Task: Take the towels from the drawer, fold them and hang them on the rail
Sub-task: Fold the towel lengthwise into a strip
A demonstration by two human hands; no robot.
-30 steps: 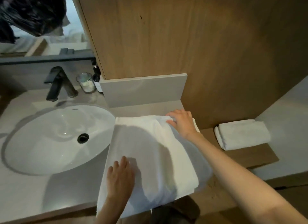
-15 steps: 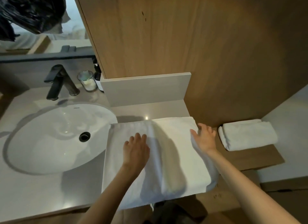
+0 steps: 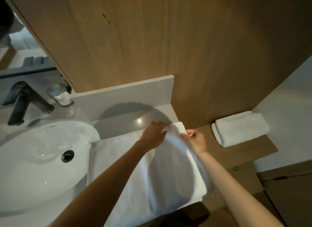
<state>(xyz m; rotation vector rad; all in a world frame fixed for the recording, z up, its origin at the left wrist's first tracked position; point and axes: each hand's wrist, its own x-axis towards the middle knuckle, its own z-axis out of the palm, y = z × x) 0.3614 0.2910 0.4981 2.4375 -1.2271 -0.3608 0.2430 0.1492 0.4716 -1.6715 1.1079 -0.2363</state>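
A white towel lies spread over the counter in the lower middle of the frame, its near edge hanging off the front and its left edge beside the sink. Both hands meet at its far right corner, just right of centre. The left hand has its fingers curled over the corner's edge, gripping the cloth. The right hand pinches the same corner from the right side, fingers bent round a fold. At the right of the frame a folded towel sits on a wooden shelf. A dark faucet and a glass stand at the upper left.
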